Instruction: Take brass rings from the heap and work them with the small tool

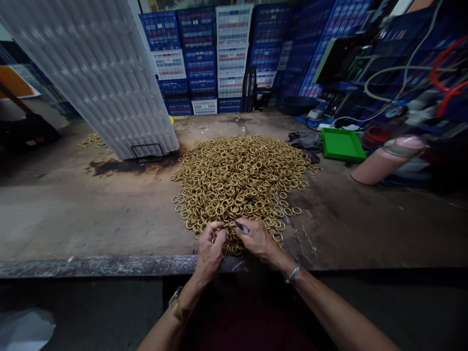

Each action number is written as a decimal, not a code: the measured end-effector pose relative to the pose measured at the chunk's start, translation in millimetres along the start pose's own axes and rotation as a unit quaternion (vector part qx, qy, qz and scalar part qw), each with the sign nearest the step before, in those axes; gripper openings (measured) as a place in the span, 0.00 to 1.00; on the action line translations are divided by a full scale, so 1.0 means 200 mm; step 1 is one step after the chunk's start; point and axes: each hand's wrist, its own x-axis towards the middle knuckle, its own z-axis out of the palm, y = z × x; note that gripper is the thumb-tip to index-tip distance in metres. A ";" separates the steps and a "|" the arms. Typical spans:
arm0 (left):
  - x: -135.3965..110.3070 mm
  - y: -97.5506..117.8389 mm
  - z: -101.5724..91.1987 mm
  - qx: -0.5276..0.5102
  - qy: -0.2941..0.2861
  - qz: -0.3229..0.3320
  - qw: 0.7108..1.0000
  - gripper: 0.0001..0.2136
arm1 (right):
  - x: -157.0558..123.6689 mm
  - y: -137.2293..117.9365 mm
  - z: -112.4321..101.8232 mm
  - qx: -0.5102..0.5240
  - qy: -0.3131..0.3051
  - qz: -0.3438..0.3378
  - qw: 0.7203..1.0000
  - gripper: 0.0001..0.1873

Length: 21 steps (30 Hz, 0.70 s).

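A large heap of brass rings (239, 178) lies on the worn workbench (91, 214). My left hand (210, 246) is at the heap's near edge, fingers pinched on a brass ring. Beside it, my right hand (258, 237) is closed round a small dark tool (241, 226) whose tip points toward the left hand. Both hands almost touch. A watch sits on my left wrist and a metal bangle on my right.
A tall stack of white trays (106, 83) leans at the back left, with a few loose rings (91, 141) beside it. A green tray (341, 145), a pink cylinder (383, 161) and hoses lie at the right. Blue and white crates (219, 58) line the back.
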 end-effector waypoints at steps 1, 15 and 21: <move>0.00 0.00 0.01 0.025 -0.006 0.018 1.000 0.13 | -0.01 -0.01 0.00 0.018 -0.009 0.004 1.000 0.10; -0.04 -0.02 0.02 0.041 -0.041 0.005 0.998 0.11 | -0.02 -0.01 0.06 0.286 -0.029 0.164 0.944 0.15; -0.07 0.00 0.02 0.016 -0.092 -0.065 0.994 0.15 | -0.01 -0.06 0.04 0.229 -0.011 0.154 0.961 0.12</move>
